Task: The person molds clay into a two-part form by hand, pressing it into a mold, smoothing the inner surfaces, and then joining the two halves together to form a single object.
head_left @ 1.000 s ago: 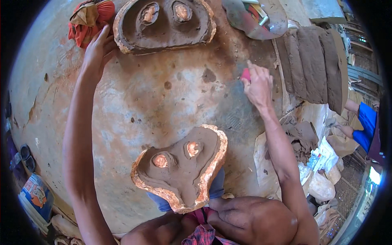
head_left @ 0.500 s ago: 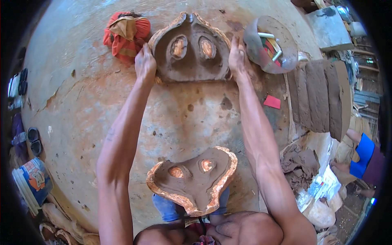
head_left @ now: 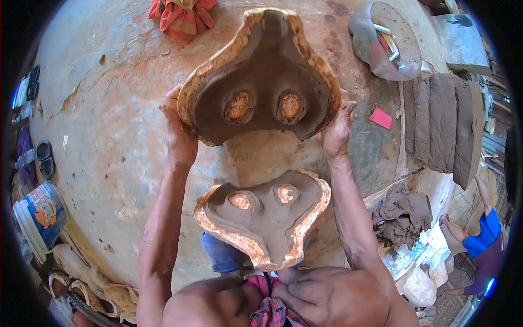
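My left hand (head_left: 180,133) and my right hand (head_left: 337,131) grip the two sides of a mould half (head_left: 264,65) lined with dark wet clay, raised above the floor. Its rim is pale and rough, and two oval openings in the clay show orange-brown plaster. The narrow end points away from me. Closer in, a matching clay-lined mould half (head_left: 271,212) rests at my knees with its narrow end toward me. Neither hand touches that one. My fingertips are partly hidden behind the raised mould.
A red cloth bundle (head_left: 182,19) lies far left. At far right are a grey basin (head_left: 362,32) holding tools, a red scrap (head_left: 380,118), clay slabs (head_left: 436,122) and a clay heap (head_left: 403,215). A bucket (head_left: 41,220) stands left. Another person's blue garment (head_left: 484,234) shows right.
Both hands have lifted the far mould half off the floor and drawn it toward me, tipping it so its narrow end stands higher. The near mould half stays at my knees.
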A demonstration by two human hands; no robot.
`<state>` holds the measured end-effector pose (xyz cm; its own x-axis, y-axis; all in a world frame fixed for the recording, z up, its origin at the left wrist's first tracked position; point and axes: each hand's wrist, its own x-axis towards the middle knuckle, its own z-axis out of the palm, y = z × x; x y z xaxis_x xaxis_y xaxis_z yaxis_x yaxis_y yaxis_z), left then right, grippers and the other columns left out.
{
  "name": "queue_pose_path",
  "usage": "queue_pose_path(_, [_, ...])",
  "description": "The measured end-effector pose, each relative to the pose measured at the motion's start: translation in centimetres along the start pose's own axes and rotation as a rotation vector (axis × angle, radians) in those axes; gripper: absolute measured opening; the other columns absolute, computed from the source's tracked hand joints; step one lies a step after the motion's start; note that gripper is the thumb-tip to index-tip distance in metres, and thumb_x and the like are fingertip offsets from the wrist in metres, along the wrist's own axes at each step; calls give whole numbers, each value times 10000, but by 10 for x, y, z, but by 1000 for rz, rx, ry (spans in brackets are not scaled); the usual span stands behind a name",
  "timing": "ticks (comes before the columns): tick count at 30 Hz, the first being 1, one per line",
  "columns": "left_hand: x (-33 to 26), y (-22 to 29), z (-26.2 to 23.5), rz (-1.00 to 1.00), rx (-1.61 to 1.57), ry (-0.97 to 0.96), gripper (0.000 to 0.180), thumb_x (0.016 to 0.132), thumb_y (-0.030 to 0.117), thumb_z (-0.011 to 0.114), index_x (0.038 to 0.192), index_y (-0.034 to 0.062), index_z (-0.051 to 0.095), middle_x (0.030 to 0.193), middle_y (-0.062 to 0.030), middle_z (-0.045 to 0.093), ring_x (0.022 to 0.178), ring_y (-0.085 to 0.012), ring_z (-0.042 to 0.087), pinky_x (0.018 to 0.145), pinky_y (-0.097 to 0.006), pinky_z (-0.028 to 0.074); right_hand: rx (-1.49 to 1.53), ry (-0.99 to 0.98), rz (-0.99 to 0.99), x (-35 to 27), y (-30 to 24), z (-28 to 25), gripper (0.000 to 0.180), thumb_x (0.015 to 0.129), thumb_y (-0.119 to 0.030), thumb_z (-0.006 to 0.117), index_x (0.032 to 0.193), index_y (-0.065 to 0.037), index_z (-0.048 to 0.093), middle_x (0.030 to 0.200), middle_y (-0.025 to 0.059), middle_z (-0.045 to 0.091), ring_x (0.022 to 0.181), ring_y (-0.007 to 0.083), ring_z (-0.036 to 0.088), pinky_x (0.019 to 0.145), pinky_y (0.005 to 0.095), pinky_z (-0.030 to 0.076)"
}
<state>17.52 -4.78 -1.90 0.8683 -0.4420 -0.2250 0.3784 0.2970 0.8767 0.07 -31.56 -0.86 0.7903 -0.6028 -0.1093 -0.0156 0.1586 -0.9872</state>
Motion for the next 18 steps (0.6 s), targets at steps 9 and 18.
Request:
queue_pose_path(9, [-52,14,-14,-339,113,-270,1079,982,855,214,1562,-22,454,1548,-160,543,1440,-266,505,1222,-419,348,76,-181,131,-51,-6,-21,853,1057,-745,213,1438,-54,535,1435,94,589,1332,215,548,1130,403,431])
queue_pose_path(18, [-103,4,-34,-281,173,-369,979,1033,784,228,1580,-6,415,1596,-180,469,1462,-273,467,1231,-411,340,-151,-256,174,-78,-10,-31,857,1094,-681,241,1412,21,616,1366,160,670,1268,234,610,1136,363,429])
